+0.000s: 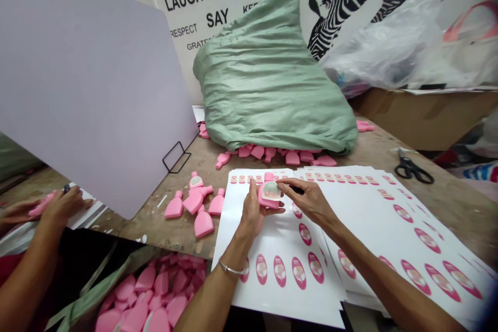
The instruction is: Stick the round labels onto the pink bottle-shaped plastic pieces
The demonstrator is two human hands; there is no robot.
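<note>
My left hand [254, 207] is wrapped round a small pink plastic bottle [268, 202], its neck pointing away from me. On the bottle's front lies a pale label [271, 191] with a pink lower part. The fingertips of my right hand [305, 197] are at the label's right edge. A small dark tool [298, 190], its kind unclear, shows between those fingers. Under both hands lie white sticker sheets [264, 233] printed with pink oval labels. Left of the sheets are several loose pink bottles [204, 222], one carrying a label.
A green sack [272, 83] stands at the back, pink bottles around its base. Black scissors [414, 167] lie at right. A white board [89, 72] divides the table; beyond it a co-worker's hands [58, 207] hold a pink bottle. Below the edge, an open sack [155, 290] holds pink bottles.
</note>
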